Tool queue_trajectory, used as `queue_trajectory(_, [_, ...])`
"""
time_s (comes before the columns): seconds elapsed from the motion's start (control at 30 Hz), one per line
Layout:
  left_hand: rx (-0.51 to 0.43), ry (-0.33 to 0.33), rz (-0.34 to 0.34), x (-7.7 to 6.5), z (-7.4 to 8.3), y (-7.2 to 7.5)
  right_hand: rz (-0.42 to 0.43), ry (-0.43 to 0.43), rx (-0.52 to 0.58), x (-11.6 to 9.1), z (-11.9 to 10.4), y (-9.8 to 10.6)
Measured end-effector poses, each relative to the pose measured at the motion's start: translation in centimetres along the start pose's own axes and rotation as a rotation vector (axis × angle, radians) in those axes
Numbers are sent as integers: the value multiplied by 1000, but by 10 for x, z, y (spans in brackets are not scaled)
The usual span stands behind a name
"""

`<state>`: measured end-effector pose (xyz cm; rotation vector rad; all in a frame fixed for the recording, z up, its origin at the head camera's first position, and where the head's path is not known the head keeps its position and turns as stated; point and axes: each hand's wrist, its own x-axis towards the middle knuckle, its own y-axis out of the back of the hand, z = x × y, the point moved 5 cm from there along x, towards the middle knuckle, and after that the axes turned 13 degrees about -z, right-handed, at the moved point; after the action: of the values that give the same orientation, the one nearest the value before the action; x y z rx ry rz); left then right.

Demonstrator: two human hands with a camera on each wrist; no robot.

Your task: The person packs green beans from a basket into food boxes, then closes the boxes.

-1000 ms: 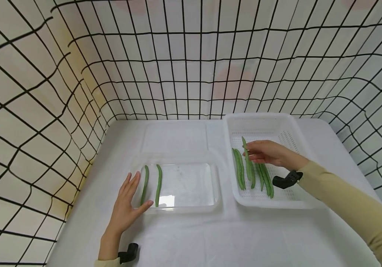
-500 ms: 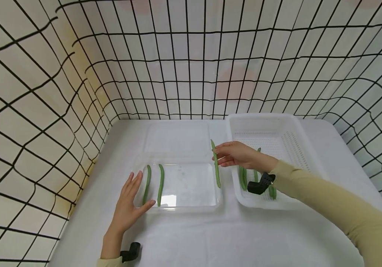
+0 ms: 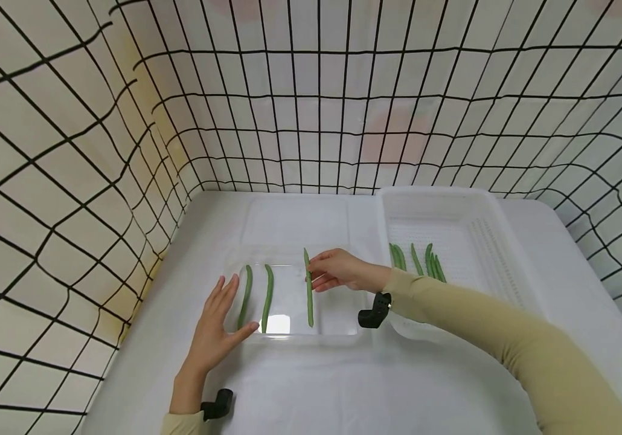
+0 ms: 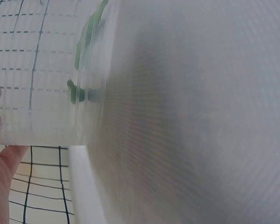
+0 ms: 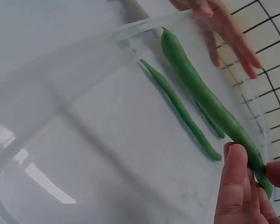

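My right hand (image 3: 335, 269) pinches a green bean (image 3: 309, 302) between thumb and fingers, over the clear plastic box (image 3: 338, 331). In the right wrist view the held bean (image 5: 200, 91) slants across the box, thumb and fingertips near its lower end. Two more beans lie inside toward the left side, a left one (image 3: 245, 296) and another (image 3: 268, 296) beside it. At the box's left front corner is my left hand (image 3: 214, 326), fingers extended and thumb spread along the rim. The left wrist view looks at the box wall (image 4: 42, 107) from outside, beans showing through it.
A white perforated basket (image 3: 452, 193) stands to the right, holding several green beans (image 3: 430, 263) partly hidden by my right sleeve. Black wire grid (image 3: 316, 115) closes in the back and both sides of the white-covered table (image 3: 311, 393).
My right hand has carried the bean leftward out of the basket to above the clear box. The left hand has kept its place at the box's corner.
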<state>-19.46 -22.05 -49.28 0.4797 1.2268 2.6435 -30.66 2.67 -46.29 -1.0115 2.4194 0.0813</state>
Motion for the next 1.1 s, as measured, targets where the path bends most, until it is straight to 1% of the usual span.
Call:
queue_trajectory(0.13, [0,7,-4,0,0,0,-9,-14,-1,15,6,-11])
queue_trajectory(0.33, [9,15,1,0,0,1,-4,6,-3,28,6,-23])
queue_trajectory(0.53, [-1,25,-9,0,0,0,55,7,-21,30,4,-26])
queue_trajectory(0.63, [6,28,-10,0,0,-1,61,-5,-40,27,5,-25])
queue_trajectory(0.77, [11,26,-5,0,0,-2,38,4,-60,20,4,-18])
queue_trajectory(0.87, [13,20,-6,1,1,-2,24,15,-51,10,-1,-7])
queue_trajectory(1.0, [15,15,-1,1,2,-2,19,22,-35,-12,-10,15])
queue_trajectory(1.1, [14,11,4,1,2,-1,38,29,-31,-33,-17,38])
